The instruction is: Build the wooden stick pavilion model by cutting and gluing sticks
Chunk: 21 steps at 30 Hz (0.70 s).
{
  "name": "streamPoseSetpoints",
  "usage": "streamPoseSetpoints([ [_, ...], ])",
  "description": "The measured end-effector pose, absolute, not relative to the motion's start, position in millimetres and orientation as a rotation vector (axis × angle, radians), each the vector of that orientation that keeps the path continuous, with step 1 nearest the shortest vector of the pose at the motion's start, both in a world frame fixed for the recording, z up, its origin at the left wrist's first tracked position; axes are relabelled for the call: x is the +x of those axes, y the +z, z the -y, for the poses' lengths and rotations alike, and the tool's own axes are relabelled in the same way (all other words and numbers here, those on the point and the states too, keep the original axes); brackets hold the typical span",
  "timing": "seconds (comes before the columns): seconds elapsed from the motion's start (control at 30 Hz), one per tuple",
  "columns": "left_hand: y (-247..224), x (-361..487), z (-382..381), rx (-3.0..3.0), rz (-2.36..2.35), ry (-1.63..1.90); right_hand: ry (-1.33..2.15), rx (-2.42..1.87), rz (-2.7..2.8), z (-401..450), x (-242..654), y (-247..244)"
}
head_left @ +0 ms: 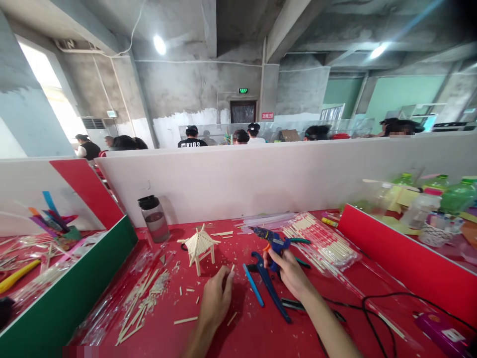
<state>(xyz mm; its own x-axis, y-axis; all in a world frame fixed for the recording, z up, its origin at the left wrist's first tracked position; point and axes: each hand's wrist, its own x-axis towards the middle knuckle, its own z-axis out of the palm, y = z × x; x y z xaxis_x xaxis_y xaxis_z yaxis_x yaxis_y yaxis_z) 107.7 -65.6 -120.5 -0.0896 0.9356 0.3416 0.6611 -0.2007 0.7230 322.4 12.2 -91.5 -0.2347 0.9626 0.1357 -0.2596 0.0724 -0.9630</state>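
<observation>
My right hand (pixel 292 273) is wrapped around the grip of a blue glue gun (pixel 276 243), its nozzle pointing up and left. Between the fingertips of my left hand (pixel 216 293) is pinched a short wooden stick (pixel 233 267). Just beyond that hand a small pavilion model (pixel 201 244) of wooden sticks stands upright on its legs. A blue pipe cutter (pixel 270 288) and a blue pen (pixel 253 285) lie on the red table between my hands. Cut stick pieces (pixel 185 320) are scattered near my left wrist.
A water bottle (pixel 154 219) stands at the back left by the white partition (pixel 238 184). Bagged sticks (pixel 324 241) lie at the right, loose sticks (pixel 137 311) at the left. Green (pixel 108 268) and red (pixel 410 248) dividers flank the table. A black cable (pixel 372 298) loops at right; people sit beyond.
</observation>
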Motion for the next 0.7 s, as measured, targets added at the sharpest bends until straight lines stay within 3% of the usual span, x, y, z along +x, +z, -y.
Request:
streamPoseSetpoints([
  [0.5,-127.7,107.0,61.6,1.885,-1.758,1.142,1.593,-0.576,1.653,6.7,323.9,-89.2],
  [0.7,-124.1,105.6,62.3,1.888,-1.797,1.088,1.492,-0.72,1.639,3.8,319.6,-96.2],
])
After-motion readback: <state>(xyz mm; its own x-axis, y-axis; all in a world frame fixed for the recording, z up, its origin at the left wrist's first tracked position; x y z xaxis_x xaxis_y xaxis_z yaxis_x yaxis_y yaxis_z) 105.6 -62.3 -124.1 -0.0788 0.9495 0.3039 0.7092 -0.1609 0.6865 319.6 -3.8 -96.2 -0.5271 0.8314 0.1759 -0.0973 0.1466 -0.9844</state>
